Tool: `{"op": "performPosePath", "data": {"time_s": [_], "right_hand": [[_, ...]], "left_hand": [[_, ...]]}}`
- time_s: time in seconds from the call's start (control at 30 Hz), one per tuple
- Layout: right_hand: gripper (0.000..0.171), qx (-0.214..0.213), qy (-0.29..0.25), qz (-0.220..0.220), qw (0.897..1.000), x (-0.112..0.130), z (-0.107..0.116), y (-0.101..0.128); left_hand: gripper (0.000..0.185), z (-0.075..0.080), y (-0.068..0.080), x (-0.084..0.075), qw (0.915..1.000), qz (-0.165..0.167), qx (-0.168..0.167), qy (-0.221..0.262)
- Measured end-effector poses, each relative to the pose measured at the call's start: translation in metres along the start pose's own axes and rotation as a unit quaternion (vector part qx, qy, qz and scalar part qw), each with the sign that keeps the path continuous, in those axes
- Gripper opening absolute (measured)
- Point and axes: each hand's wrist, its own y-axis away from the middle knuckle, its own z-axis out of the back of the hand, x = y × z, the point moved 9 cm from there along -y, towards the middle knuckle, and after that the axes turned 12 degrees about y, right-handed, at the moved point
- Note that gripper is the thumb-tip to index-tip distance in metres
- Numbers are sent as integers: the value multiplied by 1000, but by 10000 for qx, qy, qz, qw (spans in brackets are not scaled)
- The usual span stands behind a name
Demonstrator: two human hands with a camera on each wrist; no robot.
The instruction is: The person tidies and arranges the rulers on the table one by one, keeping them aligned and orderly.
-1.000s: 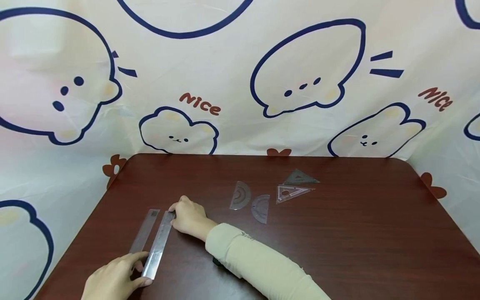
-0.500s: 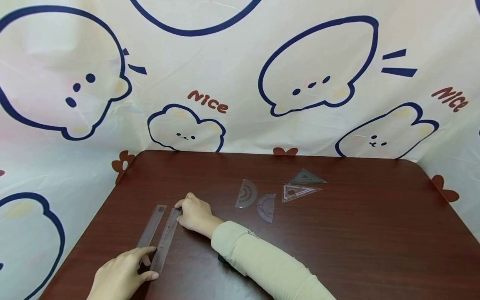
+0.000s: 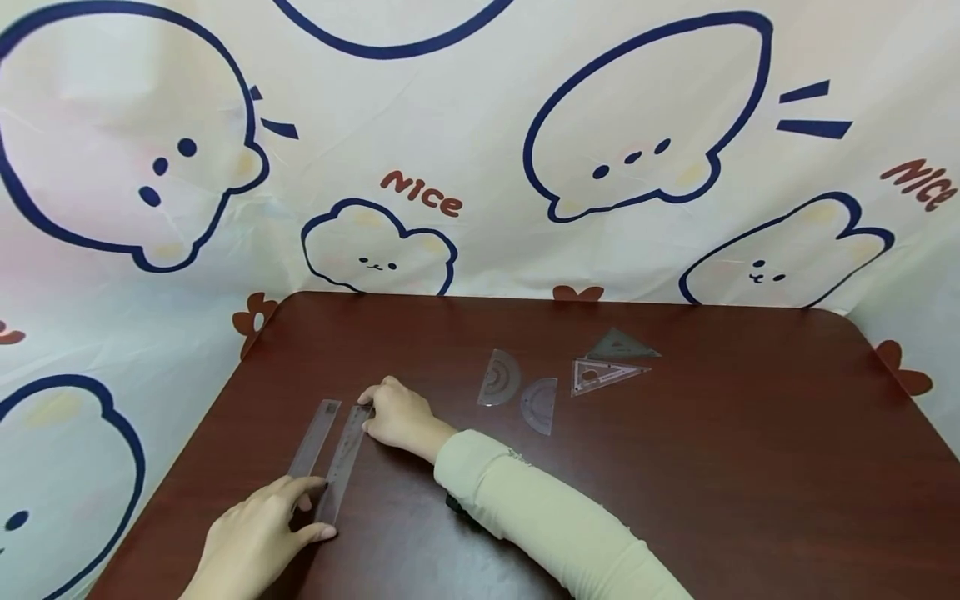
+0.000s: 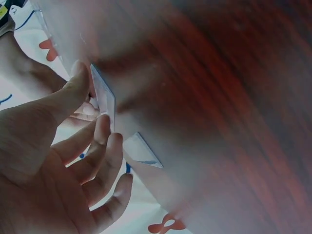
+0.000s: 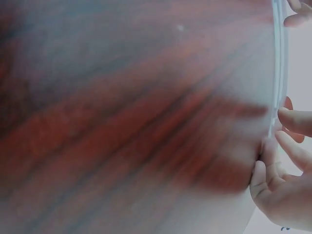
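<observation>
Two clear rulers lie side by side at the left of the dark red table [image 3: 712, 467]. My left hand [image 3: 322, 507] pinches the near end of the right ruler [image 3: 343, 460] between thumb and fingers. In the left wrist view the left hand [image 4: 95, 97] grips that ruler's end [image 4: 106, 95]. My right hand [image 3: 369, 412], in a cream sleeve, holds the same ruler's far end. The right wrist view shows the right hand [image 5: 275, 141] with curled fingers at the ruler's edge [image 5: 279, 58]. Just left of it lies the left ruler [image 3: 315, 435], which neither hand holds.
Two clear protractors [image 3: 498, 377] [image 3: 540, 406] lie at mid table. Behind them to the right lie two set squares [image 3: 621, 345] [image 3: 603, 374]. A cartoon-print cloth [image 3: 420, 125] hangs behind and beside the table.
Both hands keep their hold on the right ruler's ends. The ruler shines less than before and sits close beside the left ruler. The head view has shifted a little.
</observation>
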Motion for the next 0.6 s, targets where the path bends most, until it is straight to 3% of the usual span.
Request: {"op": "performPosePath", "data": {"time_s": [0.3, 0.6], "right_hand": [[32, 169, -200, 189, 9995, -1, 5, -1], [29, 36, -244, 223, 9994, -8, 10, 0]], "left_hand": [[49, 13, 3, -22, 9969, -490, -609, 95], [34, 18, 3, -42, 9893, -955, -1103, 91]]}}
